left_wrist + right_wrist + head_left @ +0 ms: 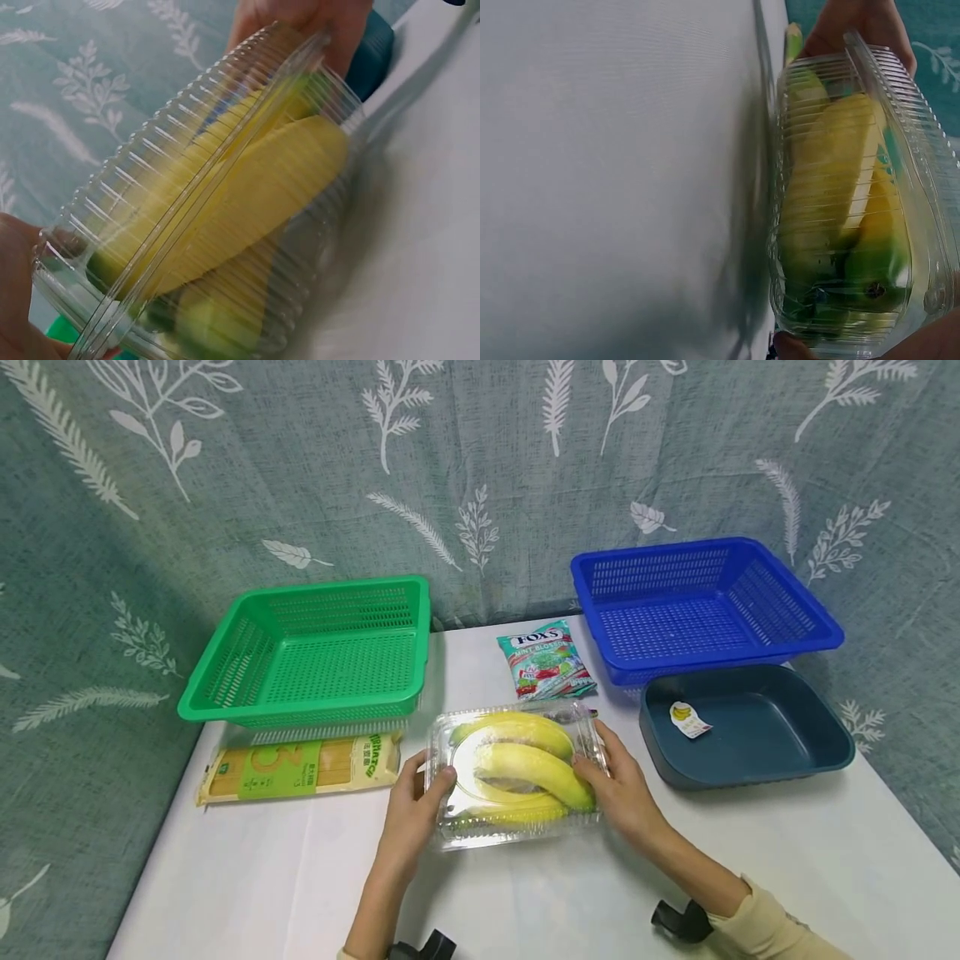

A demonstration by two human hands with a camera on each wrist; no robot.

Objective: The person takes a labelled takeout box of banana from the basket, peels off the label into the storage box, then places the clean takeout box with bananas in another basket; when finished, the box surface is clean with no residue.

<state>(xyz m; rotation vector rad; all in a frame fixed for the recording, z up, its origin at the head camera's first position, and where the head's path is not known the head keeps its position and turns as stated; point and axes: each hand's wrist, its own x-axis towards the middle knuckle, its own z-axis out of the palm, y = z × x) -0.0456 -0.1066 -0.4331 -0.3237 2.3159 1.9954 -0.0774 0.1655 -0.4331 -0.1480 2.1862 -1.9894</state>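
A clear plastic clamshell box [517, 837] with several yellow bananas [525, 760] inside is held between both hands, its lid closed. My left hand [414, 802] grips the box's left side, thumb on top. On the opposite side my right hand [618, 781] grips the box, thumb over the lid's edge. In the left wrist view the bananas [247, 202] show through the ribbed wall, greenish at their ends. The right wrist view shows the box [847, 195] just above the white table, with a shadow beneath.
A green basket [341, 668] stands at the back left, a spaghetti packet [300, 767] before it. Near the back middle lies a mint candy bag [546, 662]. A blue basket [697, 618] and a dark teal tub [780, 718], holding a banana sticker [688, 718], stand at right.
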